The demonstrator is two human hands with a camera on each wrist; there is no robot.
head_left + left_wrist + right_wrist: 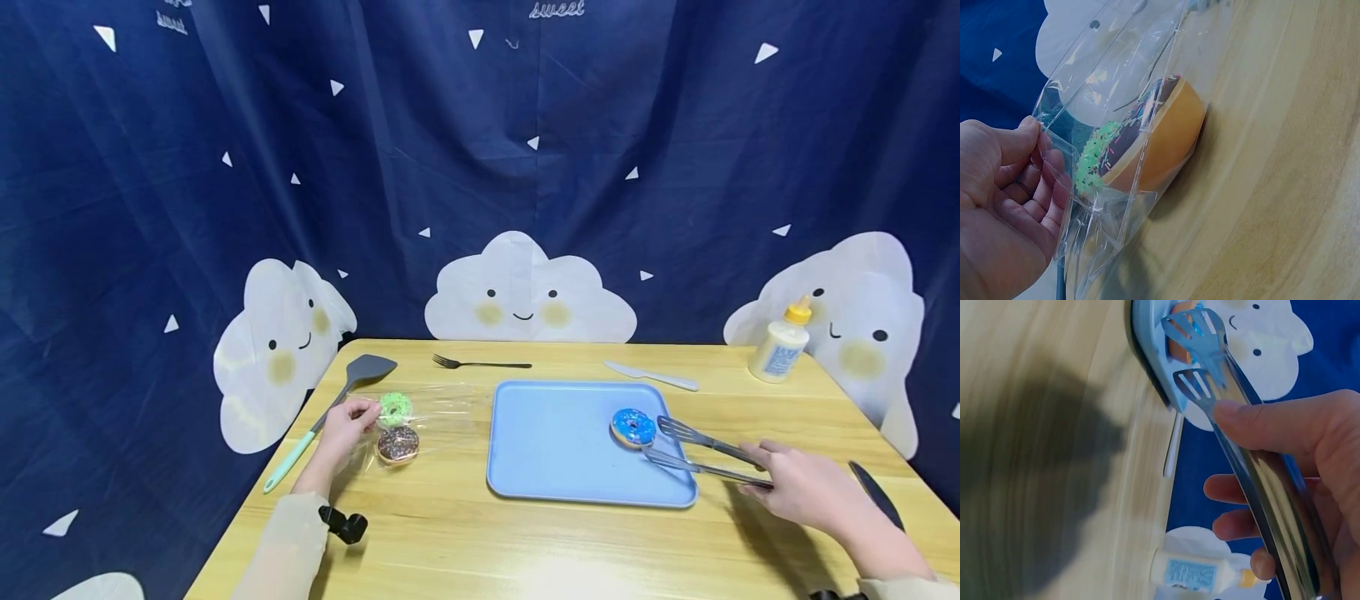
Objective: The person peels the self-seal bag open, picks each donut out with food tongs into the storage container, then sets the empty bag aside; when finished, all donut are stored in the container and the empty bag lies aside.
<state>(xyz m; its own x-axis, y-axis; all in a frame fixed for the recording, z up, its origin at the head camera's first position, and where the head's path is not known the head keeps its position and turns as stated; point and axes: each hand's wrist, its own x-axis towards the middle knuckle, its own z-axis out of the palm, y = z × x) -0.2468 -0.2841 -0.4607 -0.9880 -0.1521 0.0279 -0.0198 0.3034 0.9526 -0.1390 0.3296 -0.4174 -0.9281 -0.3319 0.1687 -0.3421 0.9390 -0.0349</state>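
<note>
My left hand [351, 425] pinches the edge of a clear plastic bag [1154, 37] between thumb and fingers. Inside the bag lie a green-iced donut [395, 408] and a chocolate donut with sprinkles [398, 445]. Metal tongs [1254, 469] are gripped in my right hand [806, 492], their slotted ends spread apart. Those ends reach over the right side of a light blue tray [555, 450], close beside a blue-iced donut [633, 427] lying on it. In the right wrist view the tong ends partly hide this donut.
Left of the bag lies a spatula [300, 454] with a mint handle. A black fork [483, 364] and a pale knife [651, 376] lie behind the tray. At the back right stands a bottle [780, 350] with a yellow cap. A dark utensil [876, 493] lies by my right wrist.
</note>
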